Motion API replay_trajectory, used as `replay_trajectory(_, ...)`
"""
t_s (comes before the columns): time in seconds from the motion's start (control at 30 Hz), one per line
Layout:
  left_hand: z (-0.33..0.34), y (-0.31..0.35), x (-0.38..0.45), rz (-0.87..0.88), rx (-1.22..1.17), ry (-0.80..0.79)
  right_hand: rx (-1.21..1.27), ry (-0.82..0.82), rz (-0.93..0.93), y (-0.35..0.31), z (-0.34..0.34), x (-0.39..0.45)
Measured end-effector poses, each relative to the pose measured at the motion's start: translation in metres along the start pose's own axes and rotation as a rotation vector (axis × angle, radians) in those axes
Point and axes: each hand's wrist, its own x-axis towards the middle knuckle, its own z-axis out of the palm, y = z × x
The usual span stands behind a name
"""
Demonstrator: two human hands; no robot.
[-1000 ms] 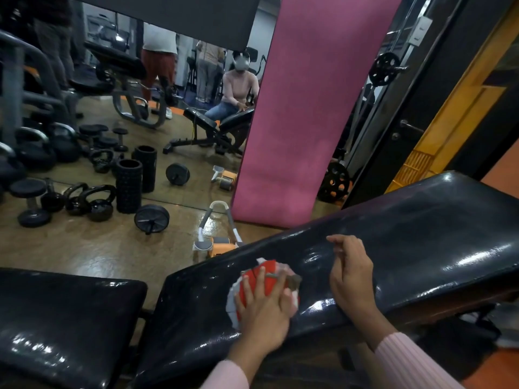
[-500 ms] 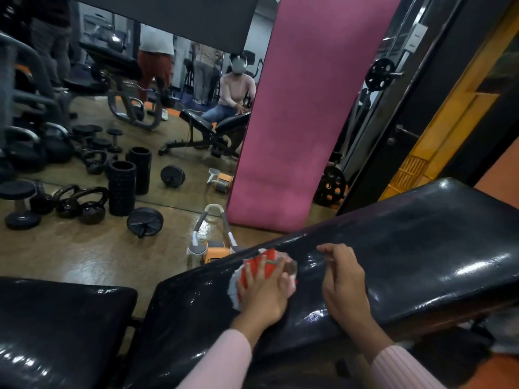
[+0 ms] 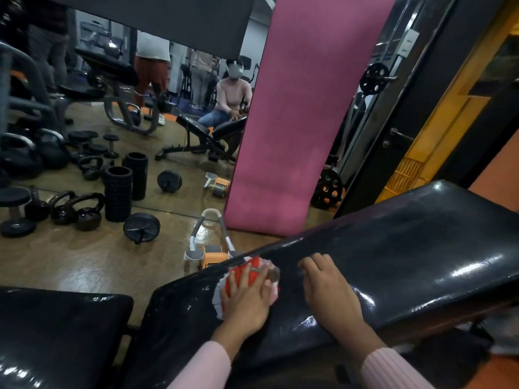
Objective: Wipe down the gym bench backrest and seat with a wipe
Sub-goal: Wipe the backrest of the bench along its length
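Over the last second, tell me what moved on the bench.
The left hand slid the wipe up the backrest to its far edge. The right hand stayed resting on the backrest beside it. The seat is untouched.

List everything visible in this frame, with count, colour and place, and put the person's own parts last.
backrest: one, glossy black, inclined, right half of view
seat: one, black, lower left
wipe: one, red and white, near the backrest's far edge, under the left hand
mat: one, pink, standing against the mirror
ab roller: one, orange and grey, floor beyond the bench
foam roller: one, black, upright by the mirror
kettlebells: several, black, floor at left
weight plate: one, black, floor
mirror: one, wall, reflects the gym
left hand: presses the wipe
right hand: rests on the backrest, fingers curled
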Motion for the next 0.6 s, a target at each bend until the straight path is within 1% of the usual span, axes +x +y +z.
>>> replay_trajectory(0.07,-0.001,0.013,0.013,0.079,-0.009,-0.007,0.006,-0.003,0.001,0.001,0.001,0.001)
replay_trajectory(0.13,-0.005,0.010,0.041,0.077,-0.032,-0.031,0.006,0.000,0.002,0.002,0.003,0.001)
replay_trajectory(0.2,-0.011,-0.007,0.066,0.006,-0.069,-0.055,-0.012,0.006,-0.016,0.002,0.002,0.000)
replay_trajectory(0.23,-0.014,-0.018,0.072,-0.048,-0.084,-0.040,-0.036,0.001,-0.043,0.001,0.001,0.000)
replay_trajectory(0.33,-0.014,-0.041,0.055,-0.210,-0.103,0.080,-0.171,-0.065,-0.178,-0.005,0.001,0.001)
replay_trajectory(0.37,-0.011,-0.042,0.043,-0.220,-0.106,0.105,-0.213,-0.088,-0.217,-0.008,0.003,0.003)
replay_trajectory(0.43,-0.006,-0.031,0.023,-0.147,-0.083,0.076,-0.235,-0.099,-0.246,-0.013,0.008,0.012)
replay_trajectory(0.5,-0.004,-0.017,0.023,-0.054,-0.051,0.019,-0.182,-0.072,-0.233,-0.020,0.015,0.022)
replay_trajectory(0.6,-0.012,-0.018,0.048,-0.028,-0.069,-0.032,-0.105,-0.030,-0.249,-0.026,0.023,0.028)
